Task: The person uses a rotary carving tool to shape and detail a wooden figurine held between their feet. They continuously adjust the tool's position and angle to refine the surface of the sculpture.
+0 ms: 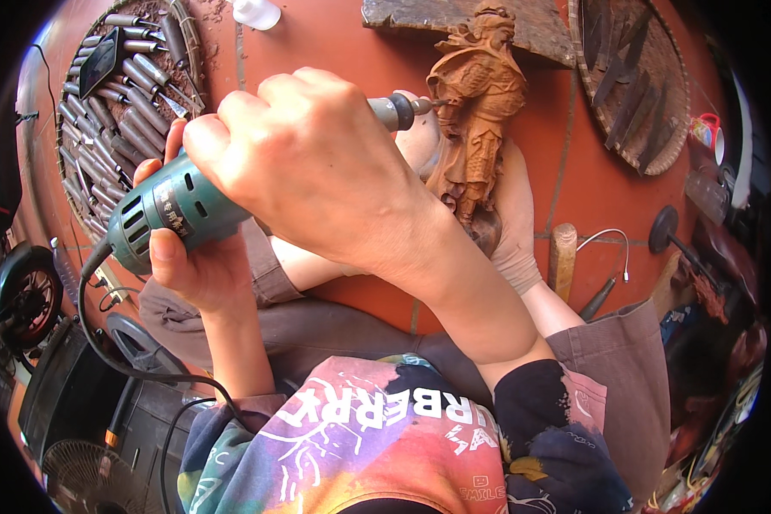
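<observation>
Both hands hold a green electric die grinder (176, 206) with a dark cord at its rear end. My left hand (206, 270) supports the body from below, with the thumb on its near side. Over the front part, my right hand (291, 163) is wrapped in a closed grip and hides much of the tool. The thin bit (438, 103) points right and reaches the edge of a carved wooden figure (480, 111); whether it touches cannot be told. My bare feet (512, 214) flank the figure's lower part.
A round basket (195, 51) of many carving chisels (141, 128) stands at far left, with a phone (101, 64) on top. A thick wooden board (385, 15) lies behind the figure. Another basket (678, 128) holds flat dark blades. A wooden mallet handle (563, 257) lies at right; a fan (94, 471) stands lower left.
</observation>
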{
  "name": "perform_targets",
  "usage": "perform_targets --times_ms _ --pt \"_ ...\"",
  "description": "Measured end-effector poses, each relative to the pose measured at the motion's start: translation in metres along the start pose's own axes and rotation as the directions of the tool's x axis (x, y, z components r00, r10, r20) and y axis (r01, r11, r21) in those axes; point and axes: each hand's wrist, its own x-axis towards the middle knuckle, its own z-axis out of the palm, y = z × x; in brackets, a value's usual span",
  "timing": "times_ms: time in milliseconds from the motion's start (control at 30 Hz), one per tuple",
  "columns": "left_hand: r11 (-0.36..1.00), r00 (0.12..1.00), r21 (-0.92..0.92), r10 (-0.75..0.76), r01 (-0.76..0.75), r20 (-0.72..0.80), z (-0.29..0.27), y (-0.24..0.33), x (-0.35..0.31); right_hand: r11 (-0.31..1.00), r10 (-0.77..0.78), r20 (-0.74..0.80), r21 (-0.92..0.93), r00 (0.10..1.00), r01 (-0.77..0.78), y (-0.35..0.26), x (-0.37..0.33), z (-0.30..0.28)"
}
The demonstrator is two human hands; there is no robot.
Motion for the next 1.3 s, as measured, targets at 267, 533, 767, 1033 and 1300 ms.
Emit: perform_targets --times_ms 267,533,767,1033,1300 --pt "1.000 1.000 0.025 0.014 -0.014 -0.020 -0.002 -0.005 -0.009 0.999 -0.022 0.006 0.031 1.000 0.022 0.002 -0.005 -0.004" --pt "0.999 0.998 0.051 0.011 -0.008 -0.059 0.001 -0.006 -0.025 0.995 -0.077 0.044 0.069 0.996 0.074 0.003 -0.010 -0.007" --pt "0.994 0.994 0.103 0.041 -0.030 -0.104 0.011 -0.002 -0.036 0.985 -0.105 0.071 0.141 0.992 0.094 0.004 -0.011 -0.017" --pt "0.985 0.983 0.142 0.121 -0.101 -0.141 0.008 0.009 -0.038 0.988 -0.080 0.024 0.131 0.996 0.077 -0.015 -0.003 -0.015" --pt "0.984 0.986 0.161 0.094 -0.072 -0.137 0.006 0.017 -0.038 0.985 -0.044 -0.010 0.164 0.999 0.045 -0.018 -0.006 -0.014"
